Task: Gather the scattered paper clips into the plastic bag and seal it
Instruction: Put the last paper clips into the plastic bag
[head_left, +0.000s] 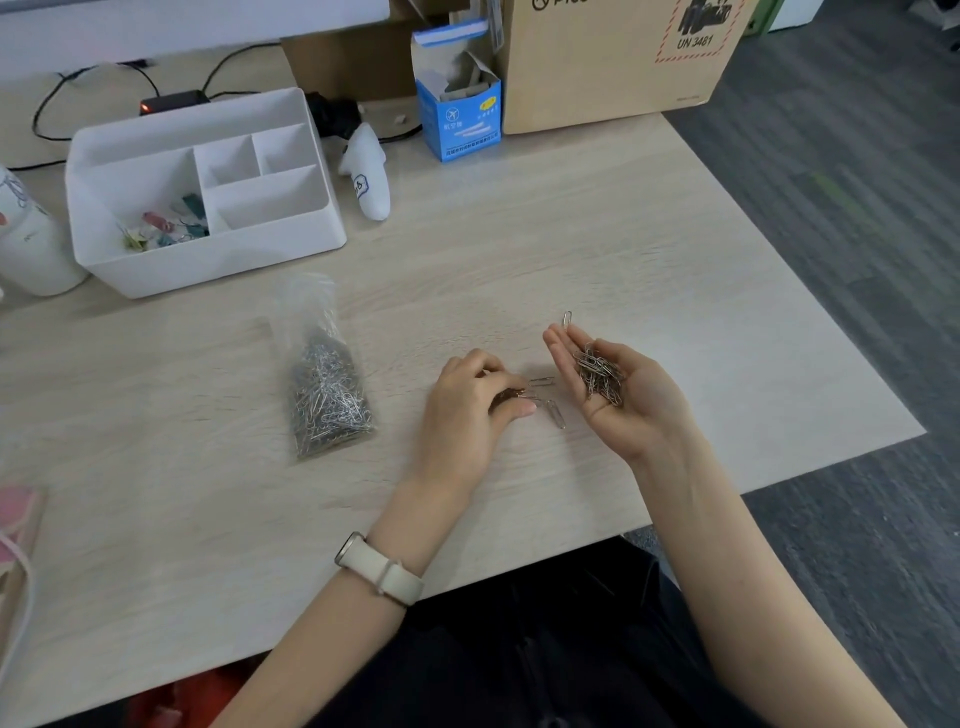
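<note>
I had the right hand turned palm-up and cupped open, cradling a small heap of paper clips, while the left hand lay palm-down on the table with its fingers curled over a few more; whether they had actually pinched a clip I could not tell. Several loose clips lay just beside those fingertips, and one more sat near the tips of the right hand's fingers. The plastic bag lay well to the left, already holding a large mass of clips, its mouth pointing away and apparently unsealed. To do this step well, I judged it best to sweep the stragglers together with the left fingers, drop them into the cupped palm, keep that palm level so nothing slid off, and only then carry the lot across to the bag. The surface was pale wood-grain laminate, smooth enough for clips to skid. Beyond it stood a white organiser with coloured binder clips in one compartment, a blue carton, a cardboard box and grey carpet.
</note>
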